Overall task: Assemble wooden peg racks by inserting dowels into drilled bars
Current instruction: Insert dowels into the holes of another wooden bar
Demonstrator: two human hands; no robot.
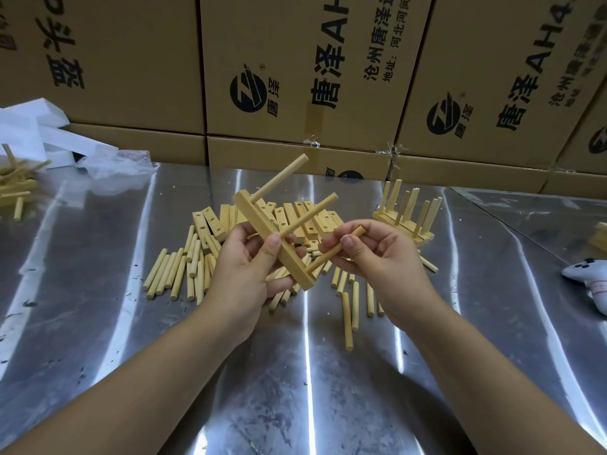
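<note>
Bar (pixel 254 218) is held in the air above the worktop (pixel 295 372), its long axis slanting from far left to near right. The left hand (pixel 243 274) grips it, fingers curled round its middle and thumb across the top. Two dowels (pixel 279 178) already stand in it, pointing far and right. The third dowel (pixel 320 262) lies parallel to them, its tip meeting the bar's near end; how deep it sits I cannot tell. The right hand (pixel 377 257) pinches its far half and is the nearer one, so the push likely runs along the dowel, toward the near left. Loose dowels (pixel 174 274), spare bars (pixel 210 221) and finished racks (pixel 407 211) lie beyond.
</note>
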